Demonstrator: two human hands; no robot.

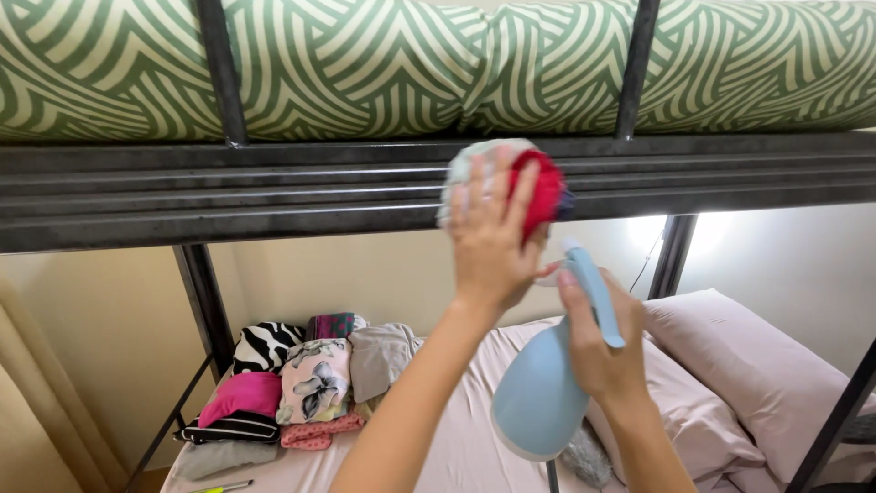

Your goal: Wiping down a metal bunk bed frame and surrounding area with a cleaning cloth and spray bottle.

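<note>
**Entry: damp wipe of a bunk frame rail, two hands**

- Left hand (488, 239): raised, fingers spread and pressed around a bunched cloth (538, 187), red and pale, holding it against the dark metal rail (274, 187) of the upper bunk.
- Right hand (598, 351): just below and beside the left, clamped on the neck of a light blue spray bottle (543, 393), nozzle aimed up toward the cloth.
- Below the hands: pink-sheeted bed (474, 429), pillow (748, 361) to the right, folded clothes (301, 379) stacked to the left.
- Above the hands: green patterned mattress (365, 64).

Handling note: judged best to mist the cloth lightly, not the rail, keeping drips off the bedding; wipe along the grooves with flat, even pressure.
</note>
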